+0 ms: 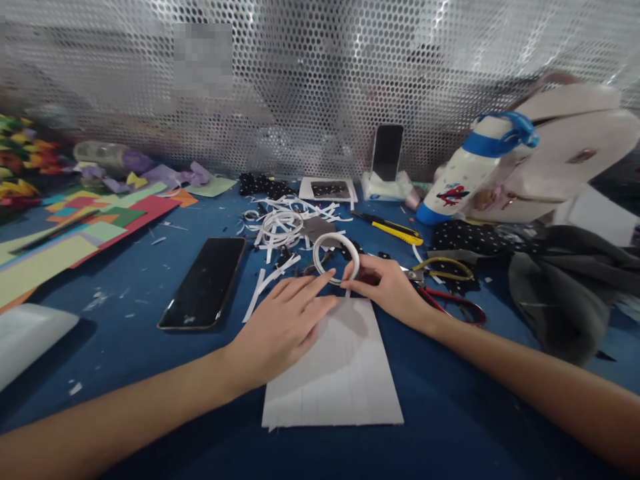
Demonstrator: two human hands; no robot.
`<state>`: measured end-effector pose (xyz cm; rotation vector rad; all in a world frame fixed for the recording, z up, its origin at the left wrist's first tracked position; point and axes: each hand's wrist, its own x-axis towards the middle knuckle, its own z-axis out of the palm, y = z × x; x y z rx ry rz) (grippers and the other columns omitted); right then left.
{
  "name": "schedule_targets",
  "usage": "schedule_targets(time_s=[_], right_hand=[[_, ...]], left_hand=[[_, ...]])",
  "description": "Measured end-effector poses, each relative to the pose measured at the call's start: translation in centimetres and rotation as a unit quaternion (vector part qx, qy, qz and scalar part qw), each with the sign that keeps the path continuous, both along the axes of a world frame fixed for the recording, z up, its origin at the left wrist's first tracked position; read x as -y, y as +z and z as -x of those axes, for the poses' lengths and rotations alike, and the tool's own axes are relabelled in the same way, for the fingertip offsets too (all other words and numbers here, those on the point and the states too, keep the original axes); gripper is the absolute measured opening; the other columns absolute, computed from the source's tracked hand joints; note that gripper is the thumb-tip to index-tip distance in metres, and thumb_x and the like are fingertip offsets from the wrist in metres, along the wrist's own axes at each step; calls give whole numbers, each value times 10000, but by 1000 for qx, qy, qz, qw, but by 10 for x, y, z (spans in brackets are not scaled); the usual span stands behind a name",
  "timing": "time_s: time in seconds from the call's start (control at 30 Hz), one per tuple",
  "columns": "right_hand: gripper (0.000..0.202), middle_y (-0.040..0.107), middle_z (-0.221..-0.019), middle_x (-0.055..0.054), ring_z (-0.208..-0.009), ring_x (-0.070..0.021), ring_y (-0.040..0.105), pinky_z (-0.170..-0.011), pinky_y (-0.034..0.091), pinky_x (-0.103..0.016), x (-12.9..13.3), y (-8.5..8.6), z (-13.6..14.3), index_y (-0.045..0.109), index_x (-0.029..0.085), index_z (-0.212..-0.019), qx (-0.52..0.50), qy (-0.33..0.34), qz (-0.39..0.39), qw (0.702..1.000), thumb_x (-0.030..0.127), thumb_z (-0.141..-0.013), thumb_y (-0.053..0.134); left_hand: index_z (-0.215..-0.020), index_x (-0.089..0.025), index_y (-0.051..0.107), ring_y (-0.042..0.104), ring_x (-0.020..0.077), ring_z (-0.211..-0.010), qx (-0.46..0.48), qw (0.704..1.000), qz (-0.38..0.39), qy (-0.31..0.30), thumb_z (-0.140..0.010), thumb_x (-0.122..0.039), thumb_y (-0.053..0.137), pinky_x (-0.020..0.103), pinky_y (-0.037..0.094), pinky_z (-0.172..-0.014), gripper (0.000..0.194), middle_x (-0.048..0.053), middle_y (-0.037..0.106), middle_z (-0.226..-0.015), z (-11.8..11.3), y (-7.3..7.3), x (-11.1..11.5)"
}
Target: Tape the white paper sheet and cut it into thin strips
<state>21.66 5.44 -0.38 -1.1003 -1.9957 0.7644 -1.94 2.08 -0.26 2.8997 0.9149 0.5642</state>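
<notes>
A white sheet (340, 373) lies on the blue tabletop in front of me, with faint lengthwise lines on it. My left hand (290, 317) rests over its upper left part, fingers spread, the index fingertip close to a ring-shaped roll of white tape (317, 257). The roll stands on edge just beyond the sheet's far edge. My right hand (377, 283) pinches the roll's lower right side between thumb and fingers. A short strip runs from below the roll to the sheet's top edge.
A black phone (204, 283) lies at left, coloured papers (110, 227) beyond it. White paper strips (280, 227) and a yellow cutter (397, 232) lie behind the roll. Red-handled scissors (477, 313), a bottle (463, 177) and dark cloth (560, 287) are at right.
</notes>
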Motion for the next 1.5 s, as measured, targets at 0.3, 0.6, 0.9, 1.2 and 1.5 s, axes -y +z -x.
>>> schedule_targets(time_s=[0.3, 0.6, 0.9, 1.2, 1.5], right_hand=[[84, 680, -788, 15, -684, -134, 608, -585, 452, -234, -3, 7, 3, 687, 201, -839, -10, 25, 52, 998, 162, -804, 753], [92, 667, -719, 32, -656, -124, 610, -588, 466, -229, -5, 5, 8, 661, 204, -773, -48, 2, 59, 997, 184, -835, 726], [95, 656, -793, 3, -727, -156, 624, -636, 495, -270, -23, 21, 1, 649, 206, -823, -123, -109, -49, 985, 242, -832, 737], [130, 641, -795, -1, -726, -148, 608, -652, 489, -270, -17, 13, 6, 658, 198, -848, -168, -84, -23, 982, 300, -833, 736], [159, 672, -740, -10, -667, -146, 624, -609, 485, -272, 5, 25, -1, 693, 177, -837, -158, -71, -1, 985, 320, -813, 758]], left_hand=[[-1405, -263, 462, 394, 363, -1330, -43, 999, 26, -16, -895, -73, 424, 594, 428, -1026, 546, 146, 321, -1513, -1, -1, -5], [-1366, -229, 518, 380, 376, -1361, -36, 999, 28, -25, -871, -37, 395, 605, 456, -1000, 545, 181, 343, -1507, -3, 0, -9], [-1373, -254, 514, 141, 409, -1479, -31, 999, 28, -28, -903, -57, 413, 650, 349, -1082, 520, 107, 38, -1638, -3, -2, -12], [-1415, -111, 451, 393, 265, -1401, -57, 990, -33, -128, -943, -56, 381, 505, 219, -1202, 480, 105, 484, -1470, -4, -4, -13], [-1353, -147, 517, 500, 283, -1290, -44, 984, -106, -136, -974, -102, 423, 500, 303, -1153, 394, 92, 561, -1394, -1, 8, 11]])
